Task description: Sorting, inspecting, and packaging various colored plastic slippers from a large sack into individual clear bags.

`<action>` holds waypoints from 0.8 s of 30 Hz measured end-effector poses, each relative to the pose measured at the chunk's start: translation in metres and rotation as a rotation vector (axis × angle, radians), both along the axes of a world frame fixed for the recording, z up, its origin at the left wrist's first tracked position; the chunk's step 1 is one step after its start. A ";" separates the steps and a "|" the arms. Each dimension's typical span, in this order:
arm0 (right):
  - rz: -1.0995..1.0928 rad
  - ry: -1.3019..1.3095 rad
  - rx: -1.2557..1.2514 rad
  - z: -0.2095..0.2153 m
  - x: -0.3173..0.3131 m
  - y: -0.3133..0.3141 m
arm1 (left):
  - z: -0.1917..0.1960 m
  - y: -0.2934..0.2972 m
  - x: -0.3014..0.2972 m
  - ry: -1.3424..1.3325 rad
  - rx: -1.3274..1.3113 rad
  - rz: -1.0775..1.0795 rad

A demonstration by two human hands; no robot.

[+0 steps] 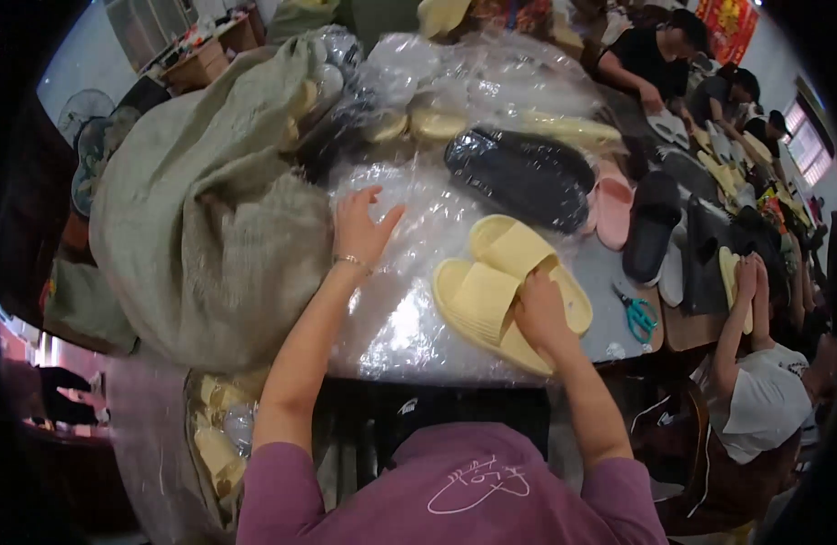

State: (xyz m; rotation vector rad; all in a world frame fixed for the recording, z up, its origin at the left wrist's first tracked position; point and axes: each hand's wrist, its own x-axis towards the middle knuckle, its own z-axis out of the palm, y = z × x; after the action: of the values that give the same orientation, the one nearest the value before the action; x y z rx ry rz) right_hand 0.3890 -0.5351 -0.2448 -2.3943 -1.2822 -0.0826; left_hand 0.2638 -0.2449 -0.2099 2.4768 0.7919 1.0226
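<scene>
My right hand [538, 311] grips a pair of pale yellow slide slippers [496, 282] lying side by side on a sheet of clear plastic bags [405, 318] at the table's near edge. My left hand [362, 225] lies flat and open on the clear plastic, a thin bracelet on its wrist, right beside a big grey-green woven sack [209, 218]. A black slipper in a plastic bag [518, 173] sits just beyond the yellow pair.
Teal-handled scissors [638, 313] lie right of the yellow pair. Pink [614, 209] and black [653, 222] slippers sit further right. More bagged slippers [437, 118] pile at the back. A person in white [755, 363] works at my right; others sit beyond.
</scene>
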 end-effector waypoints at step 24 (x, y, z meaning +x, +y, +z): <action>0.054 0.294 0.352 0.040 -0.019 0.033 | -0.018 -0.084 -0.116 0.430 0.149 -0.353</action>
State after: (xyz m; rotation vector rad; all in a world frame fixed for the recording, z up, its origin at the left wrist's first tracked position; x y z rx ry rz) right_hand 0.3701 -0.5024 -0.2043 -1.9865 -1.0920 0.0540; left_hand 0.1483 -0.3286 -0.2277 2.8736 0.3701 0.4447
